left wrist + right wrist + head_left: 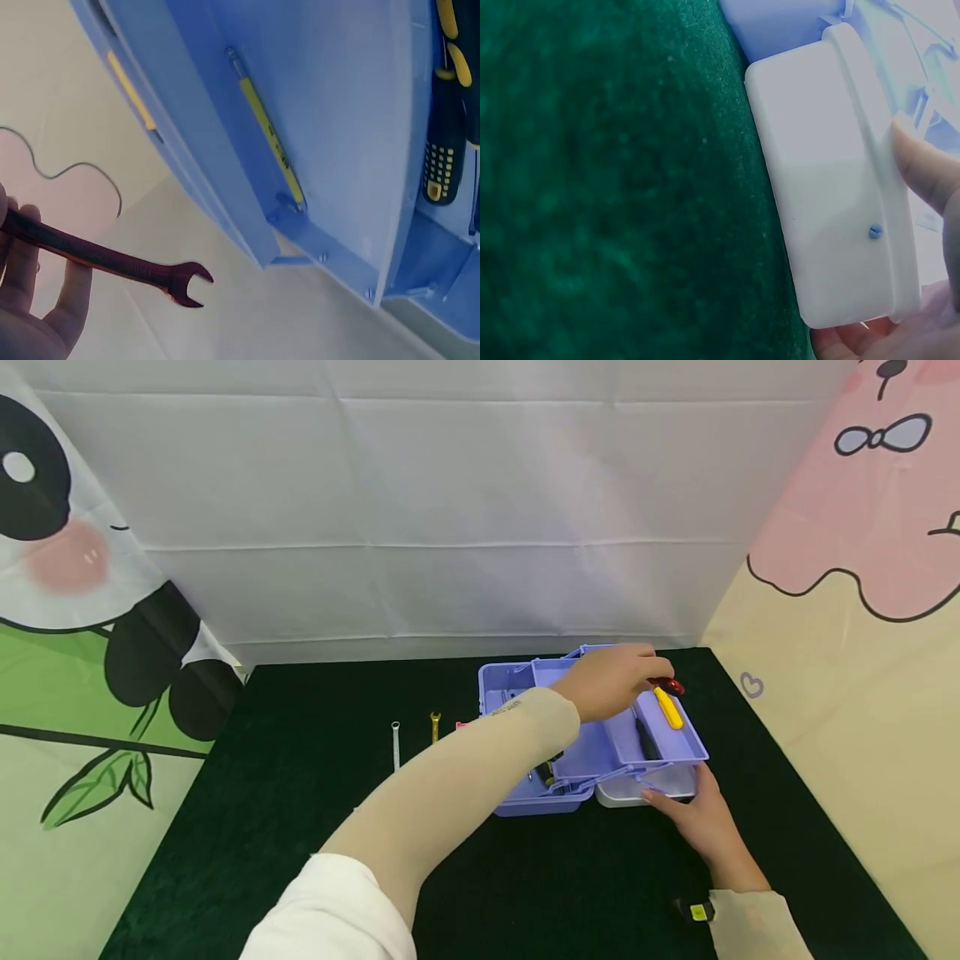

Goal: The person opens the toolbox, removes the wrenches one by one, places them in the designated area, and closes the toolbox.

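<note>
My left hand (615, 681) is over the right-hand tray of a lilac fold-out toolbox (543, 808). It holds a dark red open-end wrench (112, 259), jaw end pointing away from the fingers in the left wrist view. A yellow-handled tool (667, 707) and a black-handled tool (647, 739) lie in that tray. Low at the box's right side, my right hand (701, 827) grips the white lid (817, 172), its thumb over the rim and fingers at the end. Black-and-yellow handles (442, 142) and a slim yellow tool (270, 139) rest in compartments.
On the dark green cloth (300, 793), left of the toolbox, lie a silver wrench (396, 746) and a gold wrench (435, 727). A pink-red piece (461, 725) shows beside them, mostly behind the left forearm. A white sheet (450, 510) hangs behind the table.
</note>
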The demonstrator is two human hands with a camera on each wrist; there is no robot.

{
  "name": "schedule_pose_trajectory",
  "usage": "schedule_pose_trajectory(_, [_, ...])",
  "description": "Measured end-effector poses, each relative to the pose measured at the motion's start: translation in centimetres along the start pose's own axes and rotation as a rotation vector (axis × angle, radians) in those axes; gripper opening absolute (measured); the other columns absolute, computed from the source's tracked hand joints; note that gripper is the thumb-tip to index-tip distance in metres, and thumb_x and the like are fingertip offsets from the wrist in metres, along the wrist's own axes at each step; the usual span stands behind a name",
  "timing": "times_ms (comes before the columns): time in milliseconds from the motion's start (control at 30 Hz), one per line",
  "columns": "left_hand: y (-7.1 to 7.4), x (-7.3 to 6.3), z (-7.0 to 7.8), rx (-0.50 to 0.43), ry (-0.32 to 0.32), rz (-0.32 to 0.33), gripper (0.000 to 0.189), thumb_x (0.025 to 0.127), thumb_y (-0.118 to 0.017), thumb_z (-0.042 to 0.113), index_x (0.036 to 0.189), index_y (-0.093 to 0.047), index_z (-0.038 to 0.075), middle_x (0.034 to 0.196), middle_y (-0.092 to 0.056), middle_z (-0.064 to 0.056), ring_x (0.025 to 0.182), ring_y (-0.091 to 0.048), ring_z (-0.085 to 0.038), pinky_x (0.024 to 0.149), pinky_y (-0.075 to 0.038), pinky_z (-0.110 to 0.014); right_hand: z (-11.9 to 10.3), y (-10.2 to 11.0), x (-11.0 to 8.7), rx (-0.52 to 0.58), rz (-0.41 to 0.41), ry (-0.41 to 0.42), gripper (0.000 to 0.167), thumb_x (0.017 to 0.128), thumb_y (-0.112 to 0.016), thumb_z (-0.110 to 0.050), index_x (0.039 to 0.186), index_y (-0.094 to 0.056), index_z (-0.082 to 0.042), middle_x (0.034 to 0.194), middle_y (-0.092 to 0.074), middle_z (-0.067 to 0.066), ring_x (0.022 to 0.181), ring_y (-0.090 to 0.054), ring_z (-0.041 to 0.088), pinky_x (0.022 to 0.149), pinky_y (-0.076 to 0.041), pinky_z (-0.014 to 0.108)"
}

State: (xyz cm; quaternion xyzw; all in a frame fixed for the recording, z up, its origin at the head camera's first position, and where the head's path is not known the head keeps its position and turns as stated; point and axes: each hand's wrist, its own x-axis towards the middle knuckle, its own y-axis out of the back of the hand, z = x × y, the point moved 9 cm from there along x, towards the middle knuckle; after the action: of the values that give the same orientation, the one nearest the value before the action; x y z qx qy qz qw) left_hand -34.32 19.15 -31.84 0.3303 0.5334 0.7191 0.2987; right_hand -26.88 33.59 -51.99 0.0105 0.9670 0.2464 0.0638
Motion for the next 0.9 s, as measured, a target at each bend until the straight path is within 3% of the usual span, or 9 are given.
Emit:
schedule_pose_trajectory(167, [1.8,-1.4,-1.6,-0.009,-0.003,0.045,0.033,0.103,-0.061,0.020,0.135,-0.063,0.028,0.118,-0.061,0.008,0.103,-0.057,-0.007,0.095,-0.049,-0.016,-0.4,0.0,-0.1,0.018,0.004,0.040,0.109,0.091,-0.076,-0.042,0.165,0.002,-0.022,0.165,-0.017,0.024,0.138,-0.030,0.049,0.113,-0.025,0.074])
schedule_pose_trajectory(333, [3.5,-3.8,-3.9,-0.008,0.030,0.084,0.032,0.104,-0.060,0.020,0.136,-0.062,0.024,0.121,-0.061,0.006,0.106,-0.057,-0.009,0.098,-0.049,-0.020,-0.5,0.0,-0.1,0.019,0.008,0.053,0.108,0.092,-0.076,-0.041,0.165,0.001,-0.024,0.165,-0.018,0.024,0.137,-0.031,0.048,0.112,-0.025,0.074])
schedule_pose_trajectory(533, [5.0,-7.0,-7.0,-0.031,0.099,0.110,0.028,0.105,-0.058,0.020,0.132,-0.062,0.024,0.118,-0.059,0.006,0.105,-0.055,-0.009,0.096,-0.050,-0.022,-0.3,0.0,0.0,0.019,0.007,0.049,0.109,0.092,-0.076,-0.042,0.165,0.002,-0.024,0.166,-0.015,0.023,0.138,-0.028,0.049,0.113,-0.022,0.076])
schedule_pose_trajectory(733, [6.3,-10.5,-9.8,-0.145,0.158,0.156,0.026,0.106,-0.055,0.015,0.131,-0.061,0.018,0.118,-0.060,0.001,0.106,-0.054,-0.013,0.099,-0.051,-0.031,-0.1,0.0,0.0,0.018,0.005,0.041,0.109,0.091,-0.076,-0.042,0.165,0.002,-0.024,0.167,-0.013,0.023,0.139,-0.027,0.049,0.113,-0.021,0.075])
schedule_pose_trajectory(900, [7.2,-13.9,-12.9,-0.189,0.270,0.191,0.023,0.107,-0.053,0.015,0.129,-0.060,0.017,0.122,-0.060,0.000,0.107,-0.057,-0.016,0.103,-0.051,-0.040,0.0,-0.1,0.1,0.016,0.003,0.037,0.110,0.091,-0.076,-0.042,0.165,0.003,-0.025,0.168,-0.012,0.022,0.140,-0.026,0.049,0.113,-0.021,0.076])
